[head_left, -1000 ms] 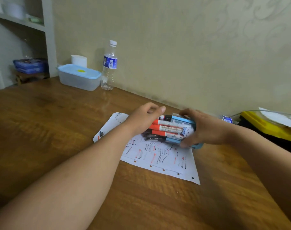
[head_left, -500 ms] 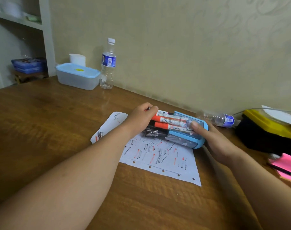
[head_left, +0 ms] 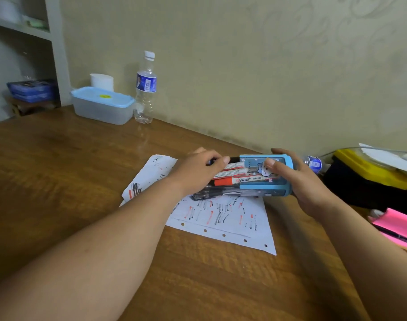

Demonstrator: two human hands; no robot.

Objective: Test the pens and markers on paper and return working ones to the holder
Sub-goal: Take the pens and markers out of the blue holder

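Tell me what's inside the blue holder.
Red and white markers and black pens stick out of the blue holder, tipped sideways. Its wall and the left hand hide their ends.

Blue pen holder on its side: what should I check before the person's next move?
1. Right hand grips the blue plastic pen holder: ok.
2. Left hand holds the red-and-white markers in: ok.
3. Black pens fully inside: not ok, they stick out.
4. Holder upright: not ok, on its side.
5. White punched paper carries test strokes: ok.
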